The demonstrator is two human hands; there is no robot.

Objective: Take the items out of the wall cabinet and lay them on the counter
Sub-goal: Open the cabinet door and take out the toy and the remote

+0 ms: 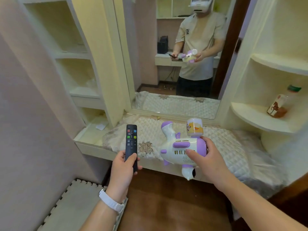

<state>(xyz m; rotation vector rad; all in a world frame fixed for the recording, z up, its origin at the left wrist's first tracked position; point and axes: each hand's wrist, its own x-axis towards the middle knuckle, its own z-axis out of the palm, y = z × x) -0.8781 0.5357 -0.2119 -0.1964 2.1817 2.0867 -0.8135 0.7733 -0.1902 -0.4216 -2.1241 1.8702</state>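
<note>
mirror (150, 64): stands behind the counter and reflects the person with 1 thing in each hand.
counter (225, 144): under the mirror, covered with a quilted cloth.
wall cabinet (66, 55): open shelves at the left; a curved shelf (250, 117) at the right carries 1 bottle (281, 104) with a green cap.
toy (181, 150): white and purple, clear cup on top, over the front part of the counter; i cannot tell if it touches the cloth.
right hand (208, 159): fingers grasping the purple rear end of the toy, thumb on its side grille.
remote (131, 142): black, its far end over the counter's front edge.
left hand (121, 174): fingers clenched around the remote's near end, thumb on top.
</note>
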